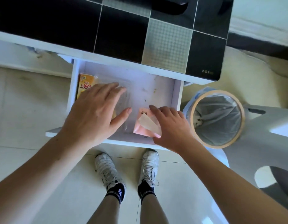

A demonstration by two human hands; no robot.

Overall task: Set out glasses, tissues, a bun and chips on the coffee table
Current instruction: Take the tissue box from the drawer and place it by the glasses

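Your left hand [93,110] is spread flat, fingers straight, over a clear pack [124,101] at the centre of the frame, hovering or just touching; I cannot tell which. It holds nothing. Your right hand [170,126], lower right of centre, curls its fingers onto the pink tissues [140,126], touching the pack at its flap, not yet lifting it. Both packs lie in the open drawer [156,88], with the yellow chips [86,85] at its left end, partly under your left hand. By my reading, the task has barely begun: the tabletop [124,29] across the upper frame carries none of the items, and no glasses are visible.
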